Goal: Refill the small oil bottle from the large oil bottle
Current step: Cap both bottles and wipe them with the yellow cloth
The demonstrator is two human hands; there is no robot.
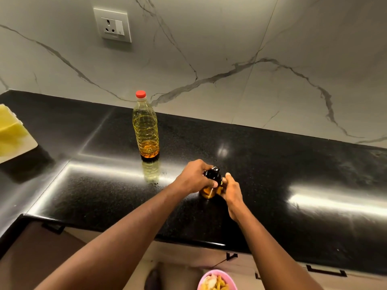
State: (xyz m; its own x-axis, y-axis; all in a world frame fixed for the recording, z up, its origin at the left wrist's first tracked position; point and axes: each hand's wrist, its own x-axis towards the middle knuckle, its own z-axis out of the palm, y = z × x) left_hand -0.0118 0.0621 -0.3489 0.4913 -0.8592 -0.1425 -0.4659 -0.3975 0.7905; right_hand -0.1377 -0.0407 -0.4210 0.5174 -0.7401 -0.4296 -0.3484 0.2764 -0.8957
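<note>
The large oil bottle stands upright near the back of the black counter, clear plastic with yellow oil and a red cap on. In front of it and to the right is the small oil bottle, amber-tinted with a black top, standing on the counter. My left hand is wrapped around its black top from the left. My right hand grips its lower body from the right. Most of the small bottle is hidden by my fingers.
The black granite counter meets a marble-look wall with a power socket. A yellow and white object lies at the far left. Below the counter edge are drawer handles and a pink bowl holding scraps.
</note>
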